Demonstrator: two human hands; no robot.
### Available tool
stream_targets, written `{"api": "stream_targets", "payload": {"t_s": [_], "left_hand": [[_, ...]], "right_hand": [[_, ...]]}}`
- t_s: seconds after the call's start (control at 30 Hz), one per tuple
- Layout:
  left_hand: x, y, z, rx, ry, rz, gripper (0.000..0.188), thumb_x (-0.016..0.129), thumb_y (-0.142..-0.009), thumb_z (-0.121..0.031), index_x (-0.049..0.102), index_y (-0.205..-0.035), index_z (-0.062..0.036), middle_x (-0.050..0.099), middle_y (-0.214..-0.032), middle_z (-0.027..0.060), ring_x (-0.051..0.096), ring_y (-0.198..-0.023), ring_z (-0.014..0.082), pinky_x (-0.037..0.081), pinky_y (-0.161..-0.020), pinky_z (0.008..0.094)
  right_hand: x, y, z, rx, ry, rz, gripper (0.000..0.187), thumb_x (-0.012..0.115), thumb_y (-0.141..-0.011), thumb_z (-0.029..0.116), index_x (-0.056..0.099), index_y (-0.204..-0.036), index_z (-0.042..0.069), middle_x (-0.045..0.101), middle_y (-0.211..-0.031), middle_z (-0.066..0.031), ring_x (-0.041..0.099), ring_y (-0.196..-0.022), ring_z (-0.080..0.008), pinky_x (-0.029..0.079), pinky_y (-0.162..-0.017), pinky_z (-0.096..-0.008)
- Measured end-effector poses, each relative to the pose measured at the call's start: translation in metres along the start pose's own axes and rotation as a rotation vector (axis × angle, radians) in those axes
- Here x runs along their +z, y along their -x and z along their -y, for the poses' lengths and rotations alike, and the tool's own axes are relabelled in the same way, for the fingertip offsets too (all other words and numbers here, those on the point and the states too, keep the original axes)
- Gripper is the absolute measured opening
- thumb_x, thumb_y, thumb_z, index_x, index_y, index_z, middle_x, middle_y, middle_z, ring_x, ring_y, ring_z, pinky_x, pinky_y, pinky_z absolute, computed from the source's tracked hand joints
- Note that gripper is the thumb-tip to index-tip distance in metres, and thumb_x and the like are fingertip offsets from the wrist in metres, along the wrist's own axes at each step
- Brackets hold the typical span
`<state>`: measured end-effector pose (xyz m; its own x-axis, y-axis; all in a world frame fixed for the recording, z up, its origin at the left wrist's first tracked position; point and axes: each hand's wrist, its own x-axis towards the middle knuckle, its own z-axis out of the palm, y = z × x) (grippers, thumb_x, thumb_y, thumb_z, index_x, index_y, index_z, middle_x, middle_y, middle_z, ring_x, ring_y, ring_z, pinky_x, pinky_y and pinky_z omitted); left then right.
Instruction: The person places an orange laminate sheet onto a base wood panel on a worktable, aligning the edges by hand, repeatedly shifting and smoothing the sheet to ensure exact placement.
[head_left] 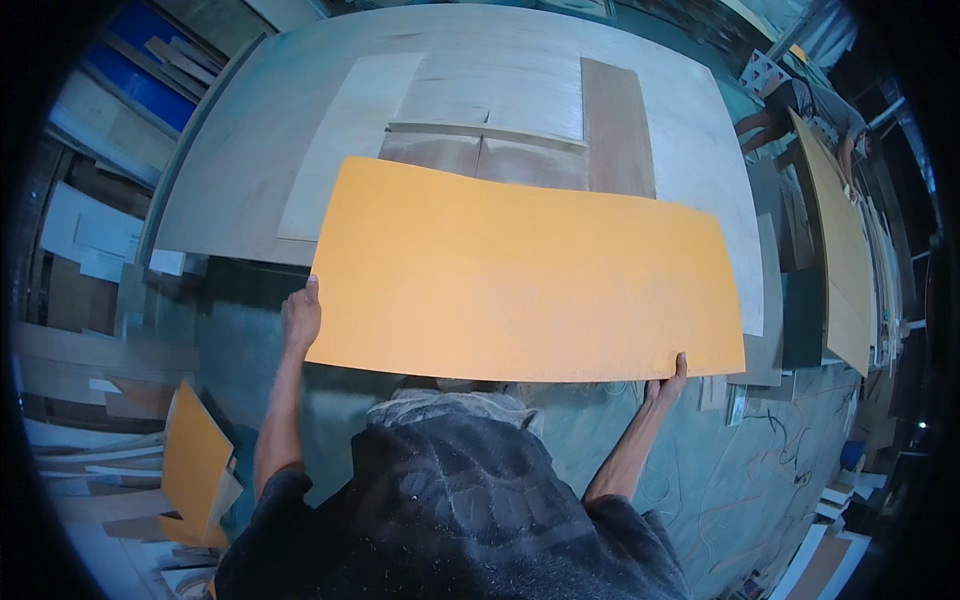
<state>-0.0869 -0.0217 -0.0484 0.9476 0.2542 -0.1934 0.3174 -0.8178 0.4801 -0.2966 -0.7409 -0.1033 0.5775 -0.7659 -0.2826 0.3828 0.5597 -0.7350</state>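
Observation:
A wide orange-yellow sheet (520,280) is held up in front of my body, its far edge slightly wavy. My left hand (301,315) grips its left edge, thumb up along the side. At the near edge, toward the right corner, my right hand (667,383) clasps the sheet with the thumb on top and the fingers hidden beneath. Beyond the sheet, and partly covered by it, stands a large pale worktable (240,150). Flat brown and whitish panels lie on it, among them a brown board (618,125) and a thin strip (490,136).
Orange offcuts (195,455) and stacked boards (100,465) crowd the left side. At the far right a person (825,105) bends over a large tan panel (835,240) leaning among other sheets. Cables (780,440) trail over the greenish floor (700,500).

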Motion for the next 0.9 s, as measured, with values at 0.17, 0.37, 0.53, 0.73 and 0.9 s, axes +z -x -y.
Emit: {"api": "stream_targets", "payload": {"t_s": [0.17, 0.37, 0.53, 0.73, 0.9], "left_hand": [[-0.021, 0.031, 0.041, -0.052, 0.162, 0.032, 0.075, 0.032, -0.113, -0.052, 0.058, -0.086, 0.0132, 0.055, -0.074, 0.0326, 0.053, -0.069, 0.0380, 0.042, -0.071, 0.0537], [-0.040, 0.065, 0.129, -0.087, 0.385, -0.035, 0.073, 0.032, -0.113, -0.055, 0.053, -0.089, 0.0112, 0.047, -0.070, 0.0171, 0.039, -0.071, 0.0229, 0.039, -0.066, 0.0458], [-0.089, 0.084, 0.210, -0.261, 0.398, -0.073, 0.073, 0.033, -0.113, -0.057, 0.053, -0.089, 0.0101, 0.047, -0.072, 0.0155, 0.041, -0.071, 0.0229, 0.039, -0.066, 0.0447], [-0.157, 0.142, 0.295, -0.411, 0.421, -0.278, 0.076, 0.037, -0.111, -0.060, 0.059, -0.091, 0.0100, 0.050, -0.072, 0.0166, 0.047, -0.070, 0.0247, 0.041, -0.068, 0.0446], [-0.178, 0.225, 0.370, -0.517, 0.548, -0.502, 0.073, 0.038, -0.112, -0.055, 0.064, -0.097, 0.0117, 0.060, -0.074, 0.0193, 0.049, -0.070, 0.0310, 0.046, -0.074, 0.0432]], "right_hand": [[0.017, 0.062, -0.006, -0.025, -0.017, 0.113, 0.055, 0.063, -0.101, 0.015, 0.047, -0.150, -0.001, 0.058, -0.146, -0.0179, 0.058, -0.133, -0.0337, 0.051, -0.112, -0.0521], [0.062, 0.119, -0.013, -0.010, -0.090, 0.122, 0.057, 0.064, -0.100, 0.019, 0.048, -0.150, -0.002, 0.059, -0.146, -0.0189, 0.059, -0.132, -0.0334, 0.051, -0.112, -0.0500], [0.116, 0.172, -0.041, -0.010, -0.063, 0.243, 0.057, 0.064, -0.099, 0.020, 0.049, -0.150, -0.002, 0.060, -0.146, -0.0188, 0.058, -0.133, -0.0342, 0.049, -0.112, -0.0524], [0.206, 0.198, -0.134, 0.063, 0.023, 0.380, 0.053, 0.065, -0.097, 0.021, 0.055, -0.144, -0.002, 0.063, -0.141, -0.0193, 0.061, -0.131, -0.0355, 0.049, -0.112, -0.0534], [0.310, 0.214, -0.250, 0.433, -0.059, 0.578, 0.041, 0.068, -0.094, 0.018, 0.064, -0.130, -0.001, 0.069, -0.131, -0.0191, 0.067, -0.121, -0.0343, 0.057, -0.103, -0.0507]]}}
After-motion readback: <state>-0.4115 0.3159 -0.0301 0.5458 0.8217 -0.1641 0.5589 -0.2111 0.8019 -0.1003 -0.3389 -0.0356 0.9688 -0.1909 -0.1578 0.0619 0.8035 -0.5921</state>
